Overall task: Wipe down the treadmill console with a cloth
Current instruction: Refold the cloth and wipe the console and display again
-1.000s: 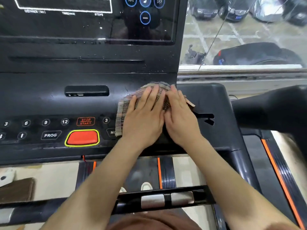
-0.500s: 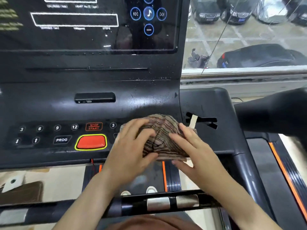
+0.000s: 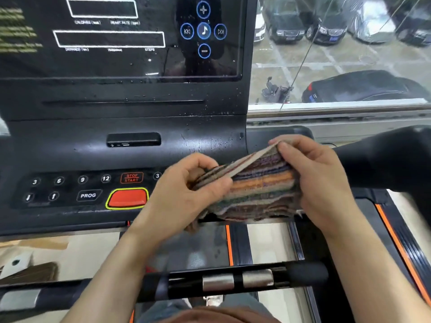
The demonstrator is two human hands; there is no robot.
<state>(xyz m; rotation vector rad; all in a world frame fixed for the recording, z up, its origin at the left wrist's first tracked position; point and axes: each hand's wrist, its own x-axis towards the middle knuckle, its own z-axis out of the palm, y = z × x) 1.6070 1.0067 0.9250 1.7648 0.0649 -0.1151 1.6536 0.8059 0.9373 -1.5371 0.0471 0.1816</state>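
Note:
A striped multicoloured cloth (image 3: 258, 190) is held up off the black treadmill console (image 3: 98, 150), in front of its right half. My left hand (image 3: 186, 194) grips the cloth's left edge between thumb and fingers. My right hand (image 3: 312, 176) pinches its upper right corner, with a fold stretched between both hands. The cloth hides the console's right-hand buttons. Water droplets speckle the console's panel near its right edge.
The dark display (image 3: 121, 36) with blue music icons fills the top left. A red oval button (image 3: 127, 198) and number keys sit left of my hands. A black handlebar with metal sensors (image 3: 235, 280) crosses below, and a thick black arm (image 3: 396, 159) juts in at right. A window shows parked cars.
Both hands pressed the cloth flat on the console a second ago. They have since lifted it off the surface and pulled it apart, unfolding it in the air.

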